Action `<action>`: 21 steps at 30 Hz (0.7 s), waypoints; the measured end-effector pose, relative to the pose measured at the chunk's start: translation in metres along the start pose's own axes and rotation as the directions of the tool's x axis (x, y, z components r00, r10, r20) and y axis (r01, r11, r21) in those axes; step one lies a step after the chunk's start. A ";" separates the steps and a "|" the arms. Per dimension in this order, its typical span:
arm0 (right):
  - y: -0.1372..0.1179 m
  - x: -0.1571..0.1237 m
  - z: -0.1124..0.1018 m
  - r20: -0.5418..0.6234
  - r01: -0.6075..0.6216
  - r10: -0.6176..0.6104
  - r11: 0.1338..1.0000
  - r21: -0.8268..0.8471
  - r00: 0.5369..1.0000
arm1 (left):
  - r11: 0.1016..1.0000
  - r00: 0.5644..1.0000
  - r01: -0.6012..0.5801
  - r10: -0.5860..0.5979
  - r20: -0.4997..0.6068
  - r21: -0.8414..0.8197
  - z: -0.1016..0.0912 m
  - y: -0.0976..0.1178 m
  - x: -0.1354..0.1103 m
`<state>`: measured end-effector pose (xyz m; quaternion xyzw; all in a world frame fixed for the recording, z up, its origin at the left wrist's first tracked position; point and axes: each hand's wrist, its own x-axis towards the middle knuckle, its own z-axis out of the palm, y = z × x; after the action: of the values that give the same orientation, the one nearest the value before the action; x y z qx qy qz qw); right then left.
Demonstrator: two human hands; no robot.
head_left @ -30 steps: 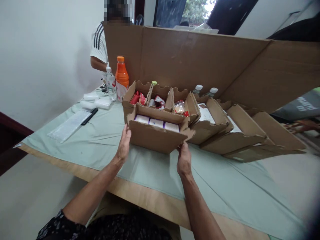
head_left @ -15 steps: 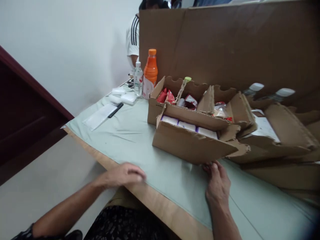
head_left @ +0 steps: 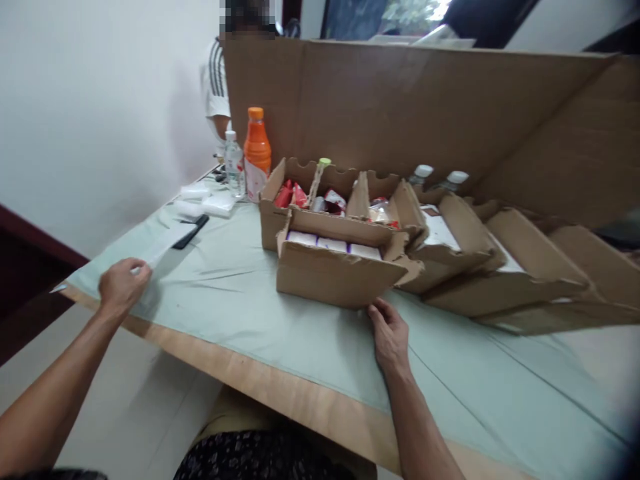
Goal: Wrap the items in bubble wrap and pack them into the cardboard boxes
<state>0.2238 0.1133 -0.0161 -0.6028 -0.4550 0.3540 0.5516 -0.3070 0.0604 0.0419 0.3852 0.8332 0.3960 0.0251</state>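
My left hand (head_left: 124,287) is at the table's left front edge, thumb and fingers closed on the near end of a clear plastic bag (head_left: 170,243). A flat black strip-like thing (head_left: 191,232) lies at the bag's far end. My right hand (head_left: 391,333) rests on the cloth with fingers curled together at the lower right corner of a small cardboard box (head_left: 335,280). Whether anything is between those fingers is hidden. White packs with purple edges (head_left: 333,245) stand in a row inside this box.
Behind it stands a divided cardboard box (head_left: 270,220) with red packets (head_left: 284,195). More cardboard bins (head_left: 530,293) extend right. An orange bottle (head_left: 257,150), a clear bottle (head_left: 233,167) and white packs (head_left: 219,205) are back left. A tall cardboard panel (head_left: 375,113) closes the back; a person's sleeve (head_left: 216,80) shows behind.
My left hand has moved left from the table's front edge to the plastic bag and closed on its near end. My right hand stays by the box corner. The view has shifted right.
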 end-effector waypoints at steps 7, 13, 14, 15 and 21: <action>-0.032 -0.075 -0.003 0.308 -0.149 0.112 0.984 0.098 0.945 | 0.855 0.909 -0.358 0.411 0.070 -0.375 -0.018 0.067 -0.146; -0.033 -0.112 -0.001 0.505 -0.371 0.161 0.861 0.349 0.848 | 0.364 0.251 -0.765 0.928 0.274 -0.532 0.031 0.131 -0.214; -0.029 -0.110 -0.007 0.469 -0.395 0.194 0.837 0.380 0.862 | 0.365 0.164 -0.763 0.908 0.386 -0.533 0.040 0.134 -0.216; -0.025 -0.108 -0.015 0.430 -0.414 0.234 0.822 0.391 0.872 | 0.387 0.096 -0.757 0.863 0.497 -0.526 0.046 0.134 -0.216; -0.006 -0.107 -0.051 0.308 -0.382 0.318 0.908 0.174 0.897 | 0.570 0.205 -0.669 0.759 0.618 -0.477 0.053 0.111 -0.204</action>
<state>0.2347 -0.0053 -0.0107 -0.5527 -0.3657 0.5777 0.4764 -0.0765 0.0026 0.0269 0.8513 0.4364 0.1959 0.2155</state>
